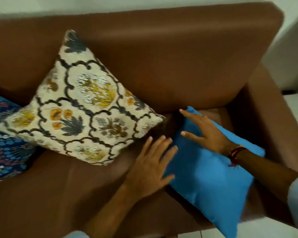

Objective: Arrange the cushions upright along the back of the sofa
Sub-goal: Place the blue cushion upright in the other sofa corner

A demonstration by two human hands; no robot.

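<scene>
A plain blue cushion (208,182) lies flat on the seat at the right end of the brown sofa (162,48). My right hand (206,133) rests on its upper part with fingers spread. My left hand (153,165) is open at the cushion's left edge, fingers spread, touching or just over it. A cream floral cushion (83,107) leans tilted on one corner against the sofa back, left of my hands. A dark blue patterned cushion (5,140) lies at the far left, partly under the floral one and cut off by the frame.
The sofa's right armrest (272,117) rises just beyond the blue cushion. Bare seat (58,194) stretches in front of the floral cushion. White wall and pale floor (296,107) show past the sofa on the right.
</scene>
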